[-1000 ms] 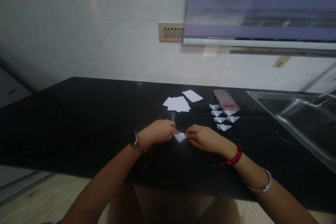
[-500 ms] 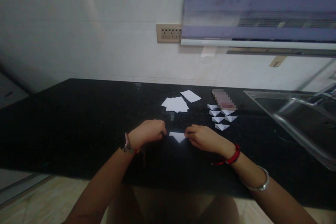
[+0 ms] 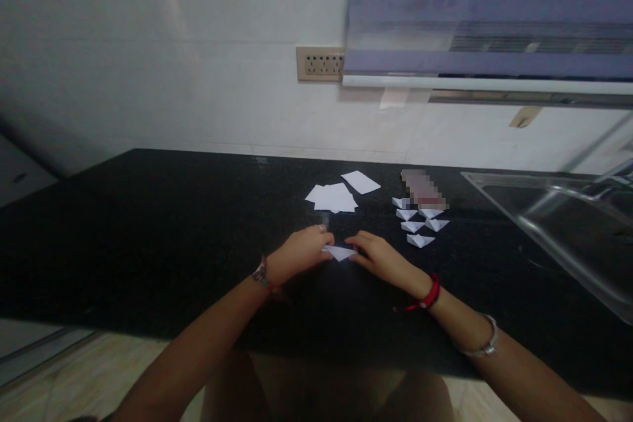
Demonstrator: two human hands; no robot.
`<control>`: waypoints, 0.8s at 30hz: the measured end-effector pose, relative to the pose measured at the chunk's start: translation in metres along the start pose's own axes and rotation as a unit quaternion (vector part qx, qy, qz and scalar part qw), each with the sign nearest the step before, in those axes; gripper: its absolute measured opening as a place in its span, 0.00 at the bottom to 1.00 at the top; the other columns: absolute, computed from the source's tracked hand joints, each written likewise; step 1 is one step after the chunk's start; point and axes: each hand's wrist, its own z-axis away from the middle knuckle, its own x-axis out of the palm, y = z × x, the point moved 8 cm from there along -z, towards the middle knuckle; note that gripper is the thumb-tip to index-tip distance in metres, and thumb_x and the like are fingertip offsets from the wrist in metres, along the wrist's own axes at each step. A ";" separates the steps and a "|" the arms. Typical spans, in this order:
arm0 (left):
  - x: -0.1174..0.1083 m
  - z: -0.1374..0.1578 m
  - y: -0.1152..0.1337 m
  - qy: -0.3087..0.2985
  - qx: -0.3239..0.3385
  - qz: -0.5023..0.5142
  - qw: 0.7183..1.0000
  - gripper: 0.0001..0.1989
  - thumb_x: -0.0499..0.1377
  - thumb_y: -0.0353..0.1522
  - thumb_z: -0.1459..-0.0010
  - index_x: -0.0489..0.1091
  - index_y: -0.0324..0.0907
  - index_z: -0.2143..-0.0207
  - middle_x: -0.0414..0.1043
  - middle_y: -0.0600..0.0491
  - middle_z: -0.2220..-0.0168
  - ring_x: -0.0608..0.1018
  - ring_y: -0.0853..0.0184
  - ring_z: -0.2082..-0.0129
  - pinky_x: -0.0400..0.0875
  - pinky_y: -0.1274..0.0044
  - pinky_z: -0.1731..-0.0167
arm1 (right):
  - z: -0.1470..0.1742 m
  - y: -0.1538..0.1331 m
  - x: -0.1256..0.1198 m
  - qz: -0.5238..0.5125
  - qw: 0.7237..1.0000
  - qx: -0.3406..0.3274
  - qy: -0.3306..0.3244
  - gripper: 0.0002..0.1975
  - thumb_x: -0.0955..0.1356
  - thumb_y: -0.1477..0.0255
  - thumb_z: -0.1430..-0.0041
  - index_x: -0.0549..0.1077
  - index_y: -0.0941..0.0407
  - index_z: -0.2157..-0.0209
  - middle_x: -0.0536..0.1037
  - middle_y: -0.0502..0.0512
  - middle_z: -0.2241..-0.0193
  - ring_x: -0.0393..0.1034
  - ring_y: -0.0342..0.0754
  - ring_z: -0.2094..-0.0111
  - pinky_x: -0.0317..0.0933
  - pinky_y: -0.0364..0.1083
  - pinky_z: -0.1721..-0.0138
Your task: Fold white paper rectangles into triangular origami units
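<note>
A small folded white paper (image 3: 339,253), pointed toward me, is held between my two hands above the black countertop (image 3: 198,224). My left hand (image 3: 307,245) pinches its left end, fingers closed. At the right end, the thumb and fingers of my right hand (image 3: 378,256) close on the paper's corner. Beyond my hands lies a loose pile of white paper sheets (image 3: 335,198), with another white sheet (image 3: 361,182) apart from it. Several folded paper pieces (image 3: 419,240) sit in a cluster to the right of my right hand.
A blurred-out flat rectangular object (image 3: 423,188) lies behind the folded pieces. On the right, a metal sink (image 3: 517,216) is set into the counter. A wall socket (image 3: 320,64) and a purple striped blind (image 3: 484,20) are at the back.
My left hand has moved right and taken hold of the paper's left end. The paper now looks narrower and tilted. My right hand stays at its right corner.
</note>
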 end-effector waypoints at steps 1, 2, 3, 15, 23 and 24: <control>0.003 -0.001 -0.002 -0.002 -0.006 0.012 1.000 0.07 0.54 0.34 0.49 0.66 0.41 0.68 0.64 0.51 0.65 0.68 0.67 0.67 0.61 0.79 0.71 | 0.000 0.001 0.001 -0.017 1.000 0.002 -0.005 0.13 0.64 0.74 0.48 0.68 0.60 0.59 0.69 0.56 0.68 0.63 0.45 0.68 0.59 0.43 0.66; 0.006 -0.002 -0.003 -0.002 -0.004 0.026 1.000 0.06 0.54 0.33 0.50 0.65 0.41 0.68 0.64 0.52 0.66 0.68 0.67 0.67 0.60 0.79 0.71 | 0.000 0.001 0.001 -0.033 0.999 0.000 -0.011 0.12 0.65 0.73 0.48 0.69 0.59 0.60 0.69 0.55 0.69 0.63 0.44 0.69 0.59 0.43 0.67; 0.007 -0.003 -0.003 -0.001 -0.003 0.040 0.999 0.06 0.54 0.33 0.50 0.65 0.40 0.69 0.64 0.52 0.66 0.67 0.67 0.67 0.60 0.79 0.71 | 0.000 0.001 0.001 -0.050 0.999 -0.003 -0.015 0.12 0.65 0.71 0.48 0.70 0.58 0.61 0.68 0.55 0.69 0.63 0.44 0.69 0.58 0.42 0.68; -0.010 -0.006 0.003 0.070 -0.008 0.061 0.996 0.07 0.54 0.28 0.52 0.60 0.41 0.67 0.64 0.53 0.66 0.67 0.68 0.67 0.61 0.78 0.70 | -0.002 0.008 -0.012 -0.107 0.991 0.045 0.062 0.03 0.63 0.76 0.50 0.67 0.59 0.75 0.67 0.48 0.80 0.60 0.40 0.78 0.52 0.39 0.76; -0.017 -0.002 -0.012 0.181 -0.119 0.334 0.917 0.10 0.50 0.37 0.46 0.57 0.40 0.65 0.65 0.56 0.75 0.70 0.72 0.78 0.65 0.80 0.78 | 0.009 -0.012 -0.036 0.003 0.984 -0.008 0.176 0.06 0.59 0.76 0.45 0.66 0.58 0.71 0.68 0.54 0.74 0.63 0.44 0.71 0.57 0.42 0.69; -0.011 -0.004 -0.010 0.166 -0.116 0.384 0.901 0.11 0.50 0.38 0.46 0.56 0.40 0.65 0.65 0.56 0.76 0.71 0.73 0.79 0.64 0.81 0.80 | 0.010 -0.013 -0.036 0.008 0.984 -0.014 0.178 0.06 0.59 0.76 0.45 0.66 0.58 0.70 0.68 0.54 0.74 0.63 0.44 0.71 0.58 0.43 0.69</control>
